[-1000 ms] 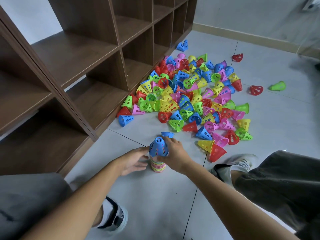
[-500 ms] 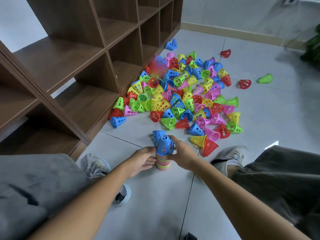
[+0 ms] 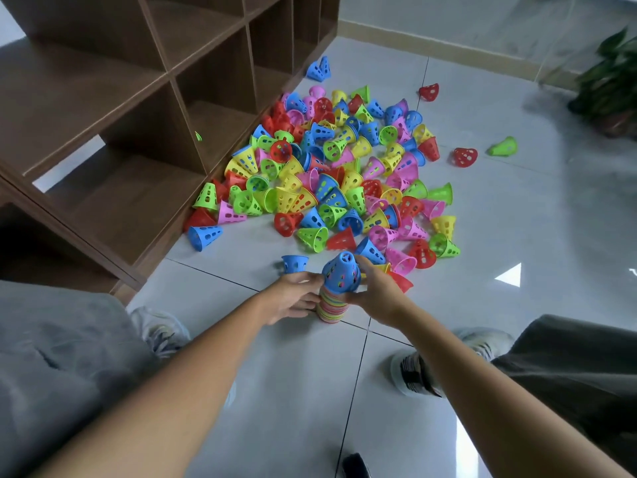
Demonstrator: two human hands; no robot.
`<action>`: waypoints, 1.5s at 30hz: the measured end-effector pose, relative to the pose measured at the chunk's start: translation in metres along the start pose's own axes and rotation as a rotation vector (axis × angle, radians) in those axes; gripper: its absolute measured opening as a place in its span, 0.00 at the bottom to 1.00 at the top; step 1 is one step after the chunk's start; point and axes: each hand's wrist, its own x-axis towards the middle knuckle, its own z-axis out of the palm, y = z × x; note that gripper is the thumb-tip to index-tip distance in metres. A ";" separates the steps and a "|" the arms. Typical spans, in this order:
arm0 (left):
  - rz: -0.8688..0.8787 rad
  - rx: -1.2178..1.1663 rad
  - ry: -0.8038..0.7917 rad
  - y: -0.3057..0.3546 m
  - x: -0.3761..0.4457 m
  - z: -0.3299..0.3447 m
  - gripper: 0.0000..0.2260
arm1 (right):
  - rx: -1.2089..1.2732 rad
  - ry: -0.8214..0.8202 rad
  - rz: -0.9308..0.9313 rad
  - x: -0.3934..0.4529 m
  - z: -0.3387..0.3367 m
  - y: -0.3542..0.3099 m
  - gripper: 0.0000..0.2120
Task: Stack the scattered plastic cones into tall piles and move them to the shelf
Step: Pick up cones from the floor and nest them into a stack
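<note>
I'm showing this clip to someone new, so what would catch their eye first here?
First the big heap of bright plastic cones spread over the floor beside the brown shelf. Then, nearer the camera, the stack of nested cones topped by a blue one, with the left hand and right hand holding it from either side.

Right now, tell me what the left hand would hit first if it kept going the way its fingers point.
The left hand points rightward at the cone stack, which its fingers already touch. So the stack comes first, and beyond it probably the right hand on the far side.
</note>
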 end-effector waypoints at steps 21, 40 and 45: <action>0.250 0.792 0.441 0.019 0.095 -0.052 0.15 | -0.241 0.193 0.443 0.044 -0.033 0.109 0.25; 0.058 0.841 0.479 0.006 0.115 -0.063 0.03 | -0.207 0.180 0.580 0.094 -0.027 0.119 0.05; 0.151 0.657 0.547 0.031 0.098 -0.063 0.03 | -0.205 0.206 0.575 0.088 -0.024 0.118 0.06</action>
